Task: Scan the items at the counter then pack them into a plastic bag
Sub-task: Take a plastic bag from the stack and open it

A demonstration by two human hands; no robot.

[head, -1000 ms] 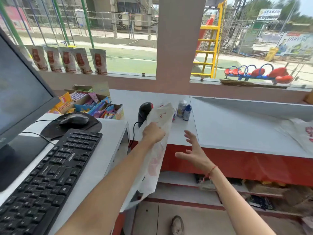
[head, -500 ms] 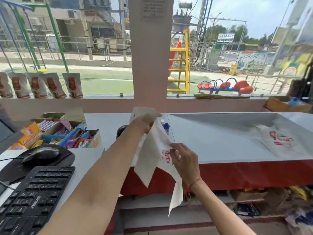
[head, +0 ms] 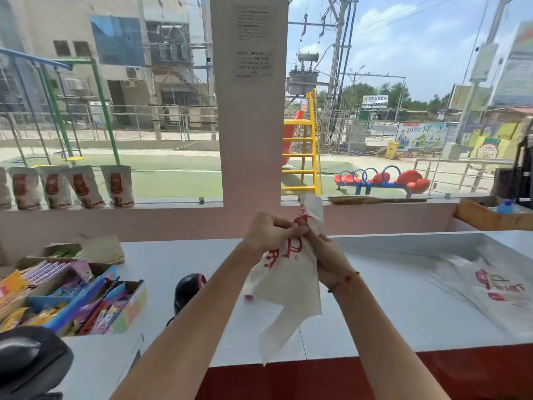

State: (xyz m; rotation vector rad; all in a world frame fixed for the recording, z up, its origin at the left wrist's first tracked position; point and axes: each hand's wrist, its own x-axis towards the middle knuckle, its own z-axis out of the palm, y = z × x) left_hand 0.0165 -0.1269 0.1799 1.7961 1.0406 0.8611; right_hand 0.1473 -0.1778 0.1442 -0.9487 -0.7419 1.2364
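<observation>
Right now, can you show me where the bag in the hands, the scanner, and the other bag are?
plastic bag (head: pixel 288 284), head view, printed front.
barcode scanner (head: pixel 187 288), head view, black head.
spare plastic bag (head: pixel 501 293), head view, red logo.

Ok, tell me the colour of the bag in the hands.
The bag is white with red print, seen in the head view.

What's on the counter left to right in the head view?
Mouse → snack boxes → barcode scanner → plastic bag pinched by left hand and right hand → spare bags lying flat.
</observation>
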